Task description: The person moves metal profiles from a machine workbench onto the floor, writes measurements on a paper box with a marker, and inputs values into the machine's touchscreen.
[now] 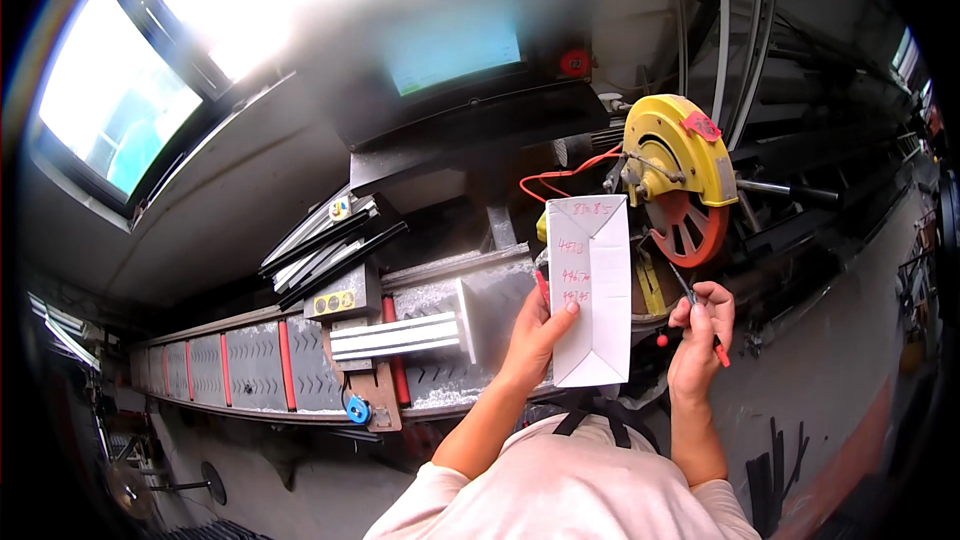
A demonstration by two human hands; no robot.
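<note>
My left hand (540,333) grips the left edge of a long white cardboard box (603,350), thumb on its face. Red handwriting runs down the upper part of that face, and folded seams show at both ends. A small red piece (542,285) shows by the fingers of this hand; its kind is unclear. To the right of the box, apart from it, my right hand (697,340) is closed around a slim pen (690,292) with a dark upper part and a red lower end.
A yellow-guarded cut-off saw (680,145) with an orange-red wheel stands behind the box. Leftward runs a roller conveyor (255,365) bearing a clamp fixture (395,340) and black and silver profiles (325,250). A lit screen (455,50) is at the back. Dark bars (775,470) stand at lower right.
</note>
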